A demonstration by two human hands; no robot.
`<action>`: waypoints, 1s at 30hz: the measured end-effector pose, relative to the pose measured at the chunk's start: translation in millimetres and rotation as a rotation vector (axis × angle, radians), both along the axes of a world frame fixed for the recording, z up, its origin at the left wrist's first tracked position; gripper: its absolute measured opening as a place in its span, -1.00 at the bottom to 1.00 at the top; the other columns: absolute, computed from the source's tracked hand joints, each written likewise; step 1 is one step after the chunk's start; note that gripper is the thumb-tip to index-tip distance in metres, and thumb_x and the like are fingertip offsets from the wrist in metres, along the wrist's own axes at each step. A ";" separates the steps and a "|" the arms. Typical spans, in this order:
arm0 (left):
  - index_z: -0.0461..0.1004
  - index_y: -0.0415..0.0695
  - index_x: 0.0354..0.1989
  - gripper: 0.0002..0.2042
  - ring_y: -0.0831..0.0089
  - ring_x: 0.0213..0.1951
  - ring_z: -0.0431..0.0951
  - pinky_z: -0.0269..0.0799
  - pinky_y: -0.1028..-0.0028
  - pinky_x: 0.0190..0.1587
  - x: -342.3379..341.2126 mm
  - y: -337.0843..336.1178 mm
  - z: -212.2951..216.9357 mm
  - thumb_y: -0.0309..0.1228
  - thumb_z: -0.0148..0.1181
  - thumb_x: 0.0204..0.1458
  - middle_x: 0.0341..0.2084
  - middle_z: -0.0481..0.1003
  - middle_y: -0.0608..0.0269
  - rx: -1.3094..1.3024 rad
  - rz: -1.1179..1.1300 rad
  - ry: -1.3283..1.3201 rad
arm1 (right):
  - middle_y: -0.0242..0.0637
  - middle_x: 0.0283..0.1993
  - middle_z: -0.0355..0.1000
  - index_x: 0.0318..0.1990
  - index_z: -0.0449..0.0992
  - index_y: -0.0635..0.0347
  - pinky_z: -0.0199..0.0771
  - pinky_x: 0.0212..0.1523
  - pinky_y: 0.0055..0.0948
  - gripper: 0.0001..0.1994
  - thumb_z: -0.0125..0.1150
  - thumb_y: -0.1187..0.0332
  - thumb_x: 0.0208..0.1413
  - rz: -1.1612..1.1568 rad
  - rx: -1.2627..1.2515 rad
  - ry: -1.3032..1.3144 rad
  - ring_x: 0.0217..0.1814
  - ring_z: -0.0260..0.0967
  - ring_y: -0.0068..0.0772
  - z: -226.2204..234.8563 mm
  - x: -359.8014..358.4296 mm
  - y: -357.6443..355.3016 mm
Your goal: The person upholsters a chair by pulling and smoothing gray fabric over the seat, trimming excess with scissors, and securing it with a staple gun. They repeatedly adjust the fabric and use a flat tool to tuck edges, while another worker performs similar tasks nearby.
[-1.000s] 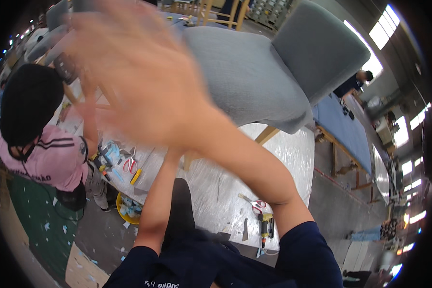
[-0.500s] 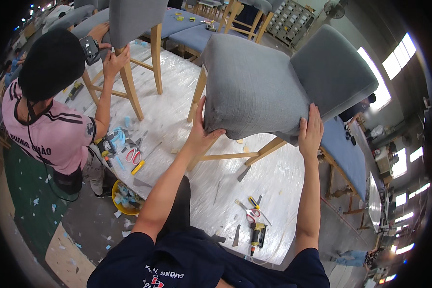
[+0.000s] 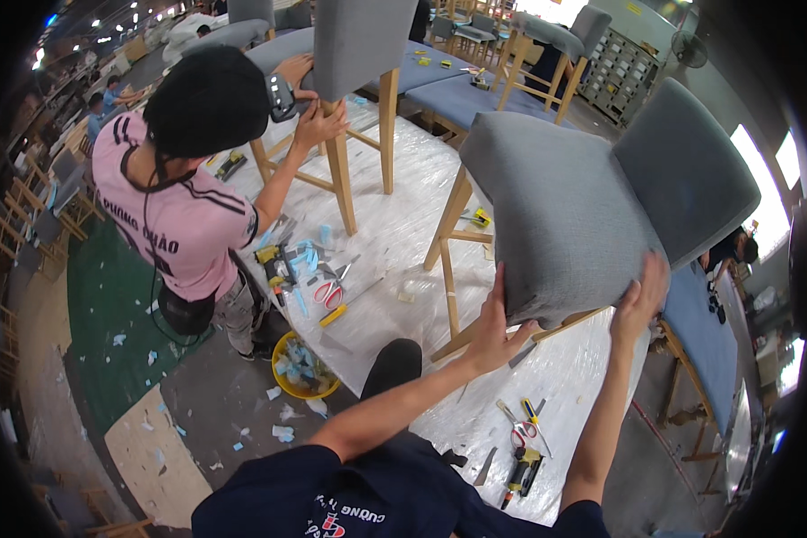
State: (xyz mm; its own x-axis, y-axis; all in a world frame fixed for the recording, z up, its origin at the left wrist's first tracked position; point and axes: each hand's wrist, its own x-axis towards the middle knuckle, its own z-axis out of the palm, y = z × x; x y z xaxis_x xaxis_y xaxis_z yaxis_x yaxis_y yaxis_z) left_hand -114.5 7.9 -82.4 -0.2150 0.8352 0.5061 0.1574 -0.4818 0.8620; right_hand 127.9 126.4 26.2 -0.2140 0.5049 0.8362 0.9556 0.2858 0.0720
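Note:
A grey upholstered chair (image 3: 565,211) with pale wooden legs stands before me on the plastic-wrapped tabletop (image 3: 412,238). My left hand (image 3: 502,332) grips the front left corner of its seat, fingers up the side and thumb along the lower front edge. At the front right corner, my right hand (image 3: 641,296) is wrapped against the cloth, slightly blurred. Closer to me on the table lie red-handled scissors (image 3: 522,434), a yellow utility knife (image 3: 531,412) and a staple gun (image 3: 523,473).
On the left a co-worker in a pink shirt (image 3: 184,224) handles another grey chair (image 3: 341,117). Another staple gun (image 3: 275,271) and red scissors (image 3: 328,293) lie between us. A yellow basket (image 3: 305,384) of scraps stands on the floor. A blue padded table (image 3: 704,332) is at right.
The view has turned left, so most things appear further right. The chair has swung round, showing more of its left legs. Both hands stay on the seat's front corners.

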 end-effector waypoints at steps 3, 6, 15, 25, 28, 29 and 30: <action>-0.28 -0.17 0.63 0.01 -0.09 0.47 0.17 0.21 0.14 0.43 -4.2 -21.0 3.8 -0.34 0.37 0.18 0.51 0.02 -0.22 -0.025 -0.158 -0.225 | -0.14 0.54 0.26 0.51 0.29 0.06 0.12 0.49 0.12 -0.45 -0.23 0.00 0.55 0.009 -0.339 0.618 0.62 0.13 -0.14 -59.4 113.6 34.9; -0.14 -0.13 0.62 -0.11 0.04 0.47 0.17 0.29 0.19 0.38 -20.9 -41.5 -13.9 -0.37 0.32 0.23 0.51 0.05 -0.08 -0.009 -0.106 -0.018 | -0.21 0.56 0.24 0.54 0.23 0.00 0.15 0.46 0.15 -0.42 -0.17 -0.06 0.53 0.022 -0.377 0.837 0.61 0.14 -0.16 -98.8 173.2 18.4; 0.45 -0.21 0.15 -0.70 0.35 0.04 0.53 0.44 0.35 0.09 -18.8 -15.1 15.0 -0.36 0.19 0.32 0.00 0.52 0.16 -0.101 -0.017 -0.085 | -0.16 0.74 -0.34 0.67 -0.39 -0.02 0.39 0.28 0.16 0.07 -0.06 -0.45 0.29 0.259 -0.582 1.417 0.67 -0.13 0.17 -36.6 21.8 37.8; 0.63 -0.19 -0.05 -0.75 0.12 0.10 0.56 0.46 0.21 0.16 -81.8 -6.8 49.0 -0.31 0.32 0.20 0.05 0.60 0.05 0.197 -0.035 0.351 | -0.42 -0.19 0.48 0.15 0.52 0.29 0.45 0.02 -0.44 -0.62 0.14 0.15 0.44 0.535 -0.532 1.353 -0.12 0.45 -0.54 -71.8 -16.4 -64.3; 0.53 0.02 0.25 -0.40 -0.02 0.43 0.23 0.19 0.02 0.42 -78.7 11.7 119.2 -0.18 0.50 -0.01 0.40 0.33 0.07 0.419 0.054 0.753 | -0.40 -0.09 0.49 0.23 0.47 0.24 0.43 0.01 -0.42 -0.54 0.24 0.08 0.39 0.667 -0.864 1.600 -0.02 0.42 -0.53 -95.9 -67.8 -149.8; 0.49 0.12 0.31 -0.29 -0.03 0.48 0.09 0.04 -0.04 0.46 -74.3 16.9 132.2 -0.12 0.54 -0.11 0.46 0.22 0.11 0.426 -0.026 0.866 | -0.39 -0.05 0.48 0.26 0.44 0.24 0.42 0.03 -0.41 -0.51 0.26 0.07 0.39 0.745 -0.887 1.694 0.00 0.40 -0.54 -108.5 -63.7 -151.9; 0.45 0.22 0.36 -0.18 -0.04 0.54 -0.05 -0.11 -0.11 0.51 -67.4 24.2 137.3 -0.06 0.58 -0.21 0.52 0.12 0.15 0.438 -0.109 0.972 | -0.38 -0.01 0.48 0.29 0.42 0.25 0.40 0.05 -0.41 -0.48 0.27 0.06 0.38 0.823 -0.901 1.784 0.02 0.38 -0.54 -126.7 -55.5 -149.1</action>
State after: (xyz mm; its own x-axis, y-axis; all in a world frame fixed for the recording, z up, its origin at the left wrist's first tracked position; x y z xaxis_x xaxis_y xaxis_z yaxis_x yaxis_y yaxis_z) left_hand -181.9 32.1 54.8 0.5062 0.5297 0.6806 0.6206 -0.7717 0.1390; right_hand 72.4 -22.7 -100.5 -0.0027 1.0000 -0.0050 -0.4854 -0.0056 -0.8743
